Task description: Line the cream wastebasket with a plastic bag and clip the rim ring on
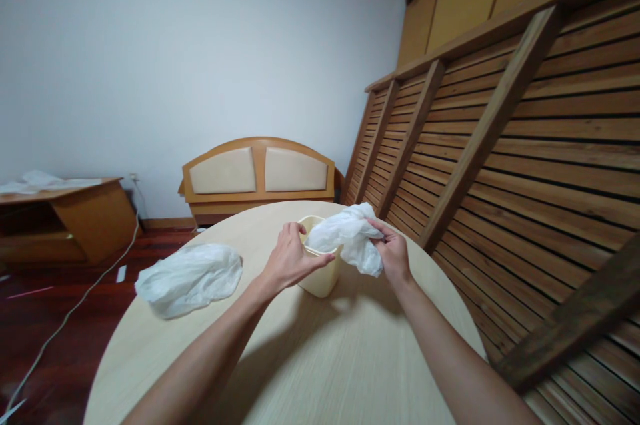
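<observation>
A cream-coloured plastic bin [320,281] stands on the round table [350,358]. My left hand [293,257] grips its near left rim, fingers over the edge and thumb along the front. A thin white plastic bag [350,233] lies partly inside the bin and spills over its right side. My right hand [391,248] pinches the outer part of that bag just right of the bin. Further left on the table, a second white plastic bag [193,278] lies crumpled and flat, apart from both hands. The bin's inside is mostly hidden by the bag.
Behind the table stands a wooden headboard [260,165] with two pale panels. A slatted wooden frame [490,145] leans along the right side, close to the table edge. At left are a low wooden cabinet [100,225] and a white cable [80,298] on the dark red floor.
</observation>
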Tool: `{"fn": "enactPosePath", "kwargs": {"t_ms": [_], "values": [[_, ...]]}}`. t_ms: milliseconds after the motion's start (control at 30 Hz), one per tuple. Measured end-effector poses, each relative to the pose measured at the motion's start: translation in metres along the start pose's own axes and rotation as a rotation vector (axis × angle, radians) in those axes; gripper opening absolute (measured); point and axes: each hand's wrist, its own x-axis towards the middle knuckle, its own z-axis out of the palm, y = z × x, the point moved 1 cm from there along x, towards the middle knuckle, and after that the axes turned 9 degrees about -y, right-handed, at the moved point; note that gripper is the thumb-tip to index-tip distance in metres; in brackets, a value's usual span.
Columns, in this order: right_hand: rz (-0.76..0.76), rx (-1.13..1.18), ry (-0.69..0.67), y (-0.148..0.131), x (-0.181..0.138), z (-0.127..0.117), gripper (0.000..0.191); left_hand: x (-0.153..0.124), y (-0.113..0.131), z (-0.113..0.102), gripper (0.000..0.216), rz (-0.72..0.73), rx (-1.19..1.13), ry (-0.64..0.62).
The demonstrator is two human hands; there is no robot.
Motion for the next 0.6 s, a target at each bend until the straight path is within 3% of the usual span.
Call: {"fn": "enactPosePath", "kwargs": {"t_ms": [333, 600], "values": [[-0.052, 0.198, 0.177, 0.002, 0.006, -0.018, 0.034, 0.002, -0.011, -0.005, 0.076, 0.189, 0.090, 0.096], [-0.132, 0.288, 0.283, -0.004, 0.011, -0.023, 0.029, 0.008, -0.025, -0.010, 0.083, 0.197, 0.110, 0.081]]}}
